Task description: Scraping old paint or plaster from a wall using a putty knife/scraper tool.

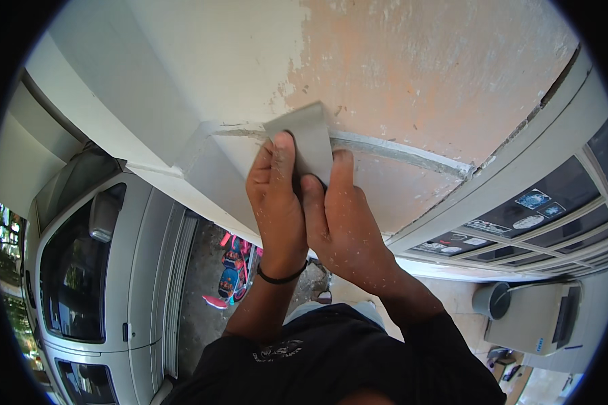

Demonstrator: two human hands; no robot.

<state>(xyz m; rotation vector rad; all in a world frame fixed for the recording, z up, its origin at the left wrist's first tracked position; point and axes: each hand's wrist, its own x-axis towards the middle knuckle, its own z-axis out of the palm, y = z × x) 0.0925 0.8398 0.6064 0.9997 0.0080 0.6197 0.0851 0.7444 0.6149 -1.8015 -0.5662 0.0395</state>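
Note:
Both my hands grip a scraper with a wide, flat grey metal blade (pixel 305 131), its edge up against the wall (pixel 412 74). My left hand (pixel 275 192) is closed, with the thumb pressed along the blade. Beside it, my right hand (pixel 344 216) is closed around the lower part, its index finger at the blade's right side; the handle is mostly hidden by the fingers. Across the wall, behind the blade, runs a narrow grey ledge (pixel 412 158). Above it the white paint gives way to bare pinkish plaster on the right. Pale flecks dot my hands and forearms.
On the left stands a silver van (pixel 138 270). Pink and blue children's items (pixel 231 273) lie on the floor beside it. A paned window (pixel 527 216) with stickers is at the right. Below it are a grey bucket (pixel 493 300) and a pale boxy appliance (pixel 530 320).

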